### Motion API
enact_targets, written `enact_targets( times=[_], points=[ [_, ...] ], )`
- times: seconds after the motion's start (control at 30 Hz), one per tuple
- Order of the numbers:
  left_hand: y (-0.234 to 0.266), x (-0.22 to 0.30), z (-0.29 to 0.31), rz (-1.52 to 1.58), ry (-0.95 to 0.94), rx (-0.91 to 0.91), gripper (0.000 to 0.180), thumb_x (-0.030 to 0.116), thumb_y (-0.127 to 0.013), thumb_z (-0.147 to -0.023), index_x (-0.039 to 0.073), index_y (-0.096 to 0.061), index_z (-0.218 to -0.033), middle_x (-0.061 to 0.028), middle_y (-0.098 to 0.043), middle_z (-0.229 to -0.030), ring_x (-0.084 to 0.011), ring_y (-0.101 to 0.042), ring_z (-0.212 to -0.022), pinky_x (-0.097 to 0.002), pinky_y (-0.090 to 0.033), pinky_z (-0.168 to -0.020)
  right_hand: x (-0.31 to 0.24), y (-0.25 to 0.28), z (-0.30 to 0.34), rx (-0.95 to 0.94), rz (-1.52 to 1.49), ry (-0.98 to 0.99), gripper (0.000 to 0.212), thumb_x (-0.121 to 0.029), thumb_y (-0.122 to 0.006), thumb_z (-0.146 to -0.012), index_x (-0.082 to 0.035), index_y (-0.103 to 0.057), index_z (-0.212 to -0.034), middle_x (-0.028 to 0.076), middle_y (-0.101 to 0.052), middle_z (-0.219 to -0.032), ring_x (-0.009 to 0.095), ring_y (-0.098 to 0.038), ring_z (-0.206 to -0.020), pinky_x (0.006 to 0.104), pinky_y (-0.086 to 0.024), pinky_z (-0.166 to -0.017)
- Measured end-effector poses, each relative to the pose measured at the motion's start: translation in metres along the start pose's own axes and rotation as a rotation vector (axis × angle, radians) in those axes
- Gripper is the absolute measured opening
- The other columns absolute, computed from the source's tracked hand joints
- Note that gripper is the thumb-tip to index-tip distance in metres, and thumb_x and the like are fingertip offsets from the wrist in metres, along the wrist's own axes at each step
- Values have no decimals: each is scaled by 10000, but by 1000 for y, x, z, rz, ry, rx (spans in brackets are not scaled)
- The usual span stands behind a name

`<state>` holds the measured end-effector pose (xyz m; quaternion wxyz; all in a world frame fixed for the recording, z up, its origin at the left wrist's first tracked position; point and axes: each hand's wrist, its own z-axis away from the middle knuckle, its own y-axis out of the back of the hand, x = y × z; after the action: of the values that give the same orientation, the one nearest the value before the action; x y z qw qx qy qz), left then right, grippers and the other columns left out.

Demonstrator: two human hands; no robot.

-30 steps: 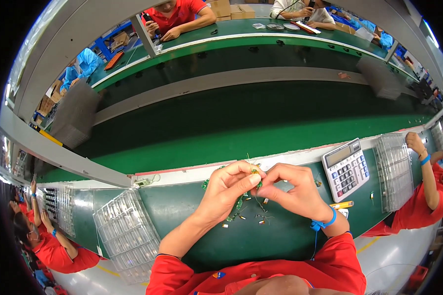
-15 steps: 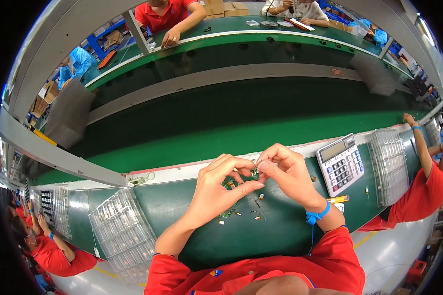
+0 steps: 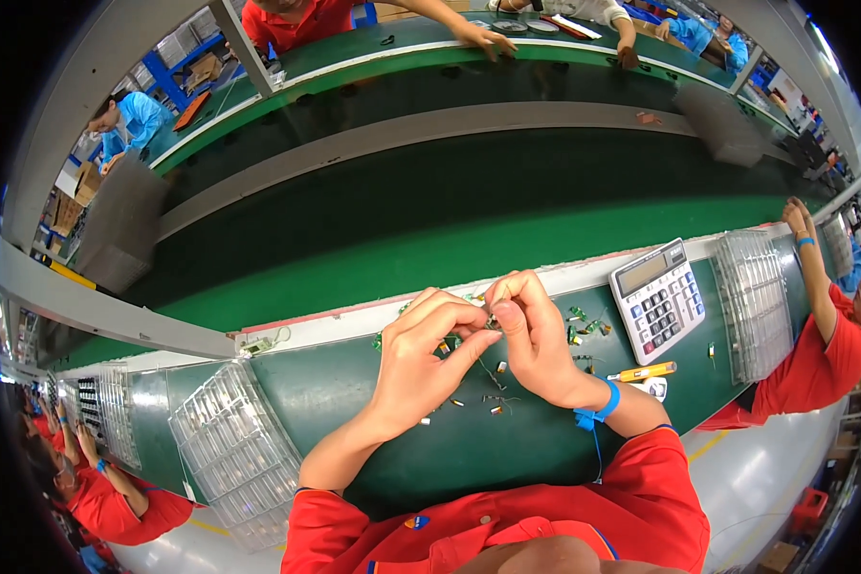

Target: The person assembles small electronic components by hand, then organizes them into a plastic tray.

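Right hand (image 3: pixel 534 342) has shifted left, uncovering green parts (image 3: pixel 578 314) (left hand (image 3: pixel 426 362) nearby).

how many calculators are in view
1: a white calculator on the green bench, to the right of the right hand. Others could be hidden farther off.

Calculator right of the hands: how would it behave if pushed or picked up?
Likely slides rather than rolls or tips: the calculator looks broad and low on the green bench. Probably stiff, judging by its slab-like shape. A grip across its face might press keys, which sit exposed.
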<state>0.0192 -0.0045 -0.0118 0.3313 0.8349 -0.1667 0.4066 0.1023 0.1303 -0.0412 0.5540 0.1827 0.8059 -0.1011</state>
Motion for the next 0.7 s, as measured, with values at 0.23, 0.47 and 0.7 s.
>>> enact_targets(
  times=[0.23,0.47,0.7],
  points=[
    [4,0,-8,419,324,-77,114,-29,-728,-806,-16,-639,-875,-60,-593,-888,-102,-609,-809,-223,-556,-660,-14,27,-22,-210,-306,-364,195,-190,-469,-1024,-23,-558,-978,12,-553,-926,77,-529,-864,254,-455,-765],
    [-1,15,-4,296,206,-60,115,-4,-694,-812,-14,-595,-869,-69,-596,-849,-137,-626,-770,-251,-544,-588,-30,37,-22,-169,-124,-192,72,-46,-638,-916,8,-610,-955,54,-620,-936,118,-596,-839,270,-493,-782],
    [34,48,2,-54,79,-11,115,-38,-692,-780,-34,-597,-844,-91,-589,-819,-157,-609,-715,-252,-520,-604,-37,46,-28,52,-28,-89,117,-66,-628,-916,19,-652,-839,61,-659,-843,115,-610,-790,247,-491,-746]
  ],
)
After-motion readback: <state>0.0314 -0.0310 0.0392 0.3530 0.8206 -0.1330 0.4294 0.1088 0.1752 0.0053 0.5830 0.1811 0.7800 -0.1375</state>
